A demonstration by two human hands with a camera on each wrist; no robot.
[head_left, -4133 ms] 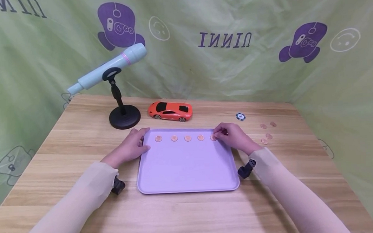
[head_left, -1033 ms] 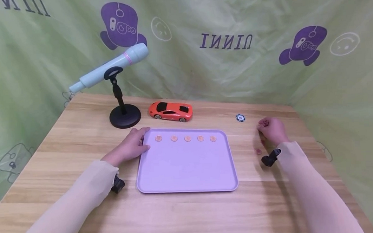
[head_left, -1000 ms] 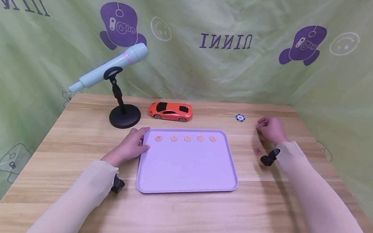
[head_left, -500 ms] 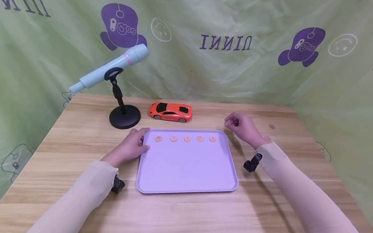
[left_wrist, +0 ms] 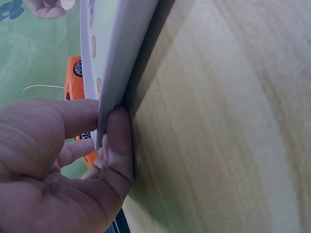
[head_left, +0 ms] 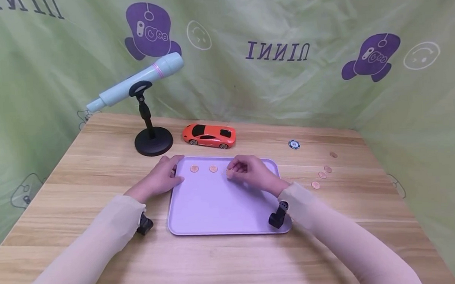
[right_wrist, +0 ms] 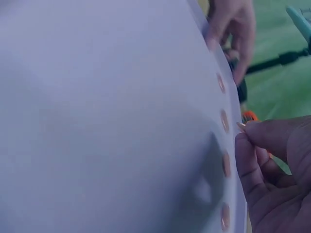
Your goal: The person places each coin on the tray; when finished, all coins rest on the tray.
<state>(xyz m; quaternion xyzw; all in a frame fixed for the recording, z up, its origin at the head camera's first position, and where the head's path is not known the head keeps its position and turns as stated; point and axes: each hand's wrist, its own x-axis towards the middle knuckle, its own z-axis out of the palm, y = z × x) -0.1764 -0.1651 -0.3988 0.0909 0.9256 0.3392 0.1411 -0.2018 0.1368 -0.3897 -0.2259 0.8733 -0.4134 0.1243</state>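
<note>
My left hand [head_left: 157, 178] grips the left edge of a lilac rectangular tray [head_left: 224, 226] near its far corner. In the left wrist view the thumb [left_wrist: 80, 116] lies on the rim and the other fingers bend against its outer side. Over the far part of the tray, my right hand [head_left: 252, 173] pinches a copper coin [right_wrist: 241, 126] between thumb and fingertip. Along the far rim runs a row of flat copper coins [head_left: 194, 168]; in the head view the right hand covers the row's right part, while the right wrist view shows several coins [right_wrist: 226, 164].
Several loose copper coins [head_left: 322, 175] lie on the wooden table [head_left: 226, 262] right of the tray. A blue-and-white poker chip [head_left: 294, 144] sits behind them to the left. An orange toy car [head_left: 209, 136] and a light-blue microphone [head_left: 143, 80] on a black stand [head_left: 153, 141] stand beyond the tray.
The right hand went from the tray's far right corner to the loose coins, took one, and carried it left over the tray. The left hand has stayed at the tray's edge.
</note>
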